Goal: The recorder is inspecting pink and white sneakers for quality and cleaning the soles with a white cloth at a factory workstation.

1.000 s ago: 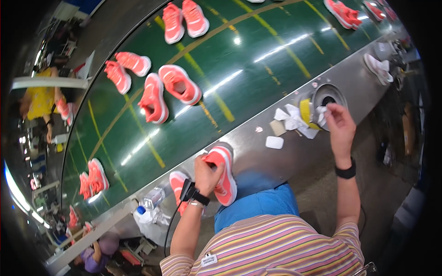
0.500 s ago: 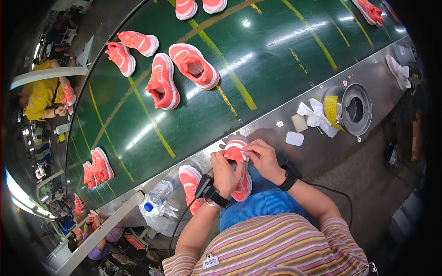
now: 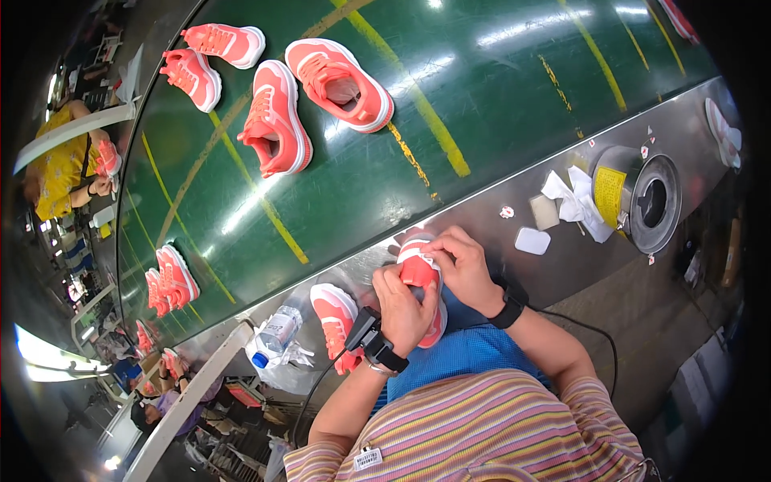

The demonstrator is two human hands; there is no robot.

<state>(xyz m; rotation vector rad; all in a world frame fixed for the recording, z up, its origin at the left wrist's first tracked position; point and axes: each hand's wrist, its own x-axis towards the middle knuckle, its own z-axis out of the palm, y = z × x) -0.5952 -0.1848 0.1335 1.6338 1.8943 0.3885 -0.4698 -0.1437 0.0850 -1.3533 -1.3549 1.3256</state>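
A coral sneaker [image 3: 434, 329] with a white sole stands at the metal ledge in front of me, its toe pointing away. My left hand [image 3: 404, 307] is closed around its tongue, thumb and fingers hiding most of the opening. Across the lacing, my right hand [image 3: 467, 271] pinches a thin white strip [image 3: 426, 259]; whether this is lace or something else cannot be made out. Another coral sneaker [image 3: 334, 312] lies just left of my left wrist. Both wrists wear dark bands, the left one carrying a black device.
Beyond the ledge lies a green belt [image 3: 337, 201] with several coral sneakers [image 3: 341, 84]. A bottle [image 3: 279, 331] stands left on a plastic bag. At right sit a metal can [image 3: 652, 201], white paper [image 3: 577, 201] and a pad [image 3: 532, 240]. Other people work at far left.
The whole view has shifted, and the sneakers on the belt sit higher in it. My left fingers have moved over the tongue; my right hand stays pinched near the lacing.
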